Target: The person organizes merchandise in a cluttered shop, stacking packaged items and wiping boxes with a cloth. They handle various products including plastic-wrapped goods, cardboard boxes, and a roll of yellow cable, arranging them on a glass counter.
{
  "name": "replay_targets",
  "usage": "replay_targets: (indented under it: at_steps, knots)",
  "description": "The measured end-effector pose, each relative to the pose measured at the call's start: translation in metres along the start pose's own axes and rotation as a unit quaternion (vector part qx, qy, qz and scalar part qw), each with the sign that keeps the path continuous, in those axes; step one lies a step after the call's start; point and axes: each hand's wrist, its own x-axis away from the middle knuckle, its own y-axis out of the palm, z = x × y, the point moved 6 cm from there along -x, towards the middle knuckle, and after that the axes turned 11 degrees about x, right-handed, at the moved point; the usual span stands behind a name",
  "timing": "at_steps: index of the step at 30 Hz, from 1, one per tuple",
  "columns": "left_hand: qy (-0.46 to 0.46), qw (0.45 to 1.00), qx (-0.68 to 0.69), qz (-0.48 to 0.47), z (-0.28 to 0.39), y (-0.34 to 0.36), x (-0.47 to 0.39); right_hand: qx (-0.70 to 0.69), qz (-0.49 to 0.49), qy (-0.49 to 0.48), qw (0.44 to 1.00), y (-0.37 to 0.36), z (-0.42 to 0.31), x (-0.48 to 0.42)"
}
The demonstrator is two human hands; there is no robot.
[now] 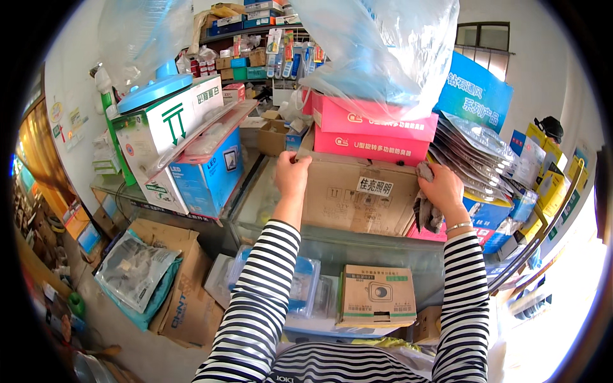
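A large brown cardboard box [335, 191] bearing writing stands on the glass counter [383, 244], with two pink boxes [373, 143] stacked on it. My left hand [292, 174] grips the cardboard box at its upper left corner. At its upper right corner is my right hand [443, 189], which has a crumpled grey-brown cloth [428, 210] in it; the cloth hangs down the box's right side. Above the pink boxes rises a light blue thing wrapped in a clear plastic bag [383, 57].
Left on the counter are a blue LED box [206, 177] and a white box [167, 124] under a light blue round base [155, 92]. Shiny round metallic items [474, 153] lean at right. Below stand a small carton [378, 297] and an open cardboard box [191, 292].
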Motion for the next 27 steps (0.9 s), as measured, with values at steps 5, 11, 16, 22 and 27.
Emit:
replay_targets:
  at_steps: [5, 11, 16, 22, 27]
  knots:
    - [-0.016, 0.997, -0.053, -0.047, 0.024, 0.002, 0.010, 0.010, 0.017, -0.001, 1.000, 0.003, 0.002, 0.000]
    - [0.448, 0.888, -0.105, 0.003, 0.155, 0.015, 0.031, 0.028, -0.002, 0.001, 1.000, -0.001, -0.001, 0.000]
    - [0.584, 0.769, -0.220, -0.135, 0.226, 0.076, 0.062, 0.035, 0.004, 0.003, 0.999, 0.004, -0.001, 0.001]
    - [0.431, 0.854, -0.193, -0.217, 0.235, 0.111, 0.017, 0.033, 0.005, 0.012, 0.999, -0.001, 0.000, 0.003]
    - [0.327, 0.922, -0.136, -0.153, 0.248, 0.100, -0.031, 0.019, 0.002, 0.010, 1.000, 0.002, -0.002, 0.003]
